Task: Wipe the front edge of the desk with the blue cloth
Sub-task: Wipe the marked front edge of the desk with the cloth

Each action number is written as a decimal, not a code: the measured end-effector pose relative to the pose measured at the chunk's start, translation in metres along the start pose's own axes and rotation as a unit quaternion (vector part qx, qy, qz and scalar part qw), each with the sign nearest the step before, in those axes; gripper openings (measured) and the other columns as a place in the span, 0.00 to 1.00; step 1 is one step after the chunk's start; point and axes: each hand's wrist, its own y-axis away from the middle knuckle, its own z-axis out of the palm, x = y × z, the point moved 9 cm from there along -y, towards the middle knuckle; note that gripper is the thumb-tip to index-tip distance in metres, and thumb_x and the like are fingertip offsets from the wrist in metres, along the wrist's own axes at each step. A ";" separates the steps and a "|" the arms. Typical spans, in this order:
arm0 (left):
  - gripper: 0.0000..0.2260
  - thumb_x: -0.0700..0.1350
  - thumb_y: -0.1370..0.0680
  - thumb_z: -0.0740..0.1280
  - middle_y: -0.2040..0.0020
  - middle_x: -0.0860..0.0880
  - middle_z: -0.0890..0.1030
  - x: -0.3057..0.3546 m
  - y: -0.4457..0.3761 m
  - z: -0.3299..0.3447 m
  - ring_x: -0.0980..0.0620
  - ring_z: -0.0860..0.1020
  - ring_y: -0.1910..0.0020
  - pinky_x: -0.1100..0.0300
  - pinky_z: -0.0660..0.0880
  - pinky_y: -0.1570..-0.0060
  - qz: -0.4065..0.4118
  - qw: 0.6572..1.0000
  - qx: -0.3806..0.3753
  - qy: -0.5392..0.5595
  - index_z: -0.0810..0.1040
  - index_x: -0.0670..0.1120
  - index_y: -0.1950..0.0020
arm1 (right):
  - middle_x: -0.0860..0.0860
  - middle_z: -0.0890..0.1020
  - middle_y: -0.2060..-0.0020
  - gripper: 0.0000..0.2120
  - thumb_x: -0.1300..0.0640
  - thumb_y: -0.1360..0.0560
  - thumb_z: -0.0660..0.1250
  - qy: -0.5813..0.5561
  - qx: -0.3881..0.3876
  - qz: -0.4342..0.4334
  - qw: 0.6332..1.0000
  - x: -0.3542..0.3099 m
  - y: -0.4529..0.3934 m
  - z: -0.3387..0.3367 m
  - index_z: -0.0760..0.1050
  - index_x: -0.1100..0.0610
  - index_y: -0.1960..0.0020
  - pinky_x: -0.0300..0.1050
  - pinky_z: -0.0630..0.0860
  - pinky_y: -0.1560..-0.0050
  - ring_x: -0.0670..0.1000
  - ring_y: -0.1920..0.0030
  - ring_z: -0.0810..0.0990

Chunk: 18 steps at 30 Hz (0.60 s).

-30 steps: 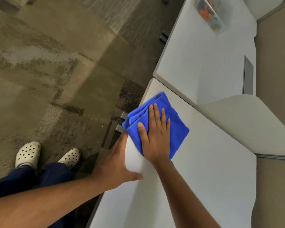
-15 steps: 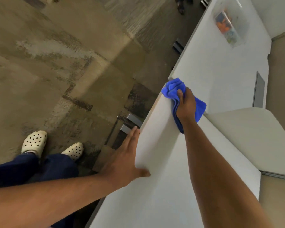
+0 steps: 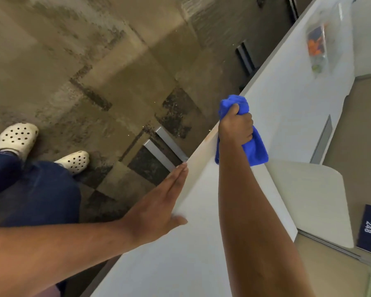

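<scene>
Cloth (image 3: 254, 146), blue and bunched, sits at the desk's (image 3: 180, 264) front edge, clamped in my right hand (image 3: 236, 127). I see that fist closed tight around it, one wad poking out above the thumb, the rest hanging below the fingers onto the white top. The only writing I can read is "248", white digits on a dark blue plate (image 3: 368, 228) by the partition at the right. My left hand (image 3: 159, 209) lies flat and open, fingers together and stretched along the edge, thumb spread onto the top, holding nothing. A clear bag (image 3: 318, 46) with orange and green bits lies far up the desk; any print on it is too blurred to read. White clogs (image 3: 17, 139) stand on the carpet.
</scene>
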 end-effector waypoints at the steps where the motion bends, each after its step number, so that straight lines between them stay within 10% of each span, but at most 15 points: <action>1: 0.52 0.61 0.21 0.69 0.24 0.65 0.23 0.001 0.000 0.000 0.60 0.34 0.21 0.61 0.47 0.23 0.004 1.000 -0.001 0.001 0.25 0.57 0.22 | 0.55 0.78 0.32 0.24 0.42 0.14 0.52 0.019 -0.006 -0.012 1.000 -0.004 0.004 0.001 0.72 0.57 0.30 0.60 0.64 0.23 0.59 0.30 0.75; 7: 0.52 0.62 0.21 0.69 0.21 0.60 0.26 -0.006 0.001 0.003 0.61 0.32 0.21 0.65 0.40 0.23 0.027 0.999 0.017 -0.024 0.28 0.52 0.19 | 0.55 0.60 0.17 0.26 0.56 0.13 0.54 -0.025 -0.114 -0.261 0.958 -0.008 0.051 0.001 0.55 0.60 0.17 0.53 0.45 0.15 0.55 0.15 0.52; 10: 0.52 0.62 0.22 0.70 0.18 0.57 0.30 -0.008 0.000 0.003 0.63 0.33 0.21 0.71 0.36 0.25 0.033 0.999 0.028 -0.028 0.33 0.49 0.18 | 0.54 0.72 0.23 0.21 0.53 0.13 0.54 -0.017 -0.151 -0.441 0.885 0.007 0.101 -0.008 0.69 0.59 0.23 0.55 0.48 0.15 0.54 0.16 0.58; 14: 0.50 0.63 0.22 0.68 0.20 0.59 0.28 -0.010 0.003 0.005 0.65 0.32 0.22 0.73 0.33 0.28 0.027 0.999 0.026 -0.023 0.30 0.52 0.19 | 0.57 0.84 0.49 0.19 0.51 0.16 0.55 0.104 -0.123 -0.663 0.731 -0.003 0.134 -0.004 0.80 0.61 0.46 0.58 0.66 0.23 0.60 0.42 0.81; 18: 0.50 0.61 0.22 0.70 0.17 0.56 0.35 -0.012 0.005 0.002 0.62 0.38 0.19 0.71 0.37 0.25 0.046 0.996 0.063 -0.038 0.36 0.48 0.17 | 0.56 0.77 0.66 0.18 0.48 0.19 0.57 0.126 -0.148 -0.773 0.604 -0.046 0.102 0.000 0.73 0.59 0.61 0.52 0.68 0.51 0.59 0.64 0.74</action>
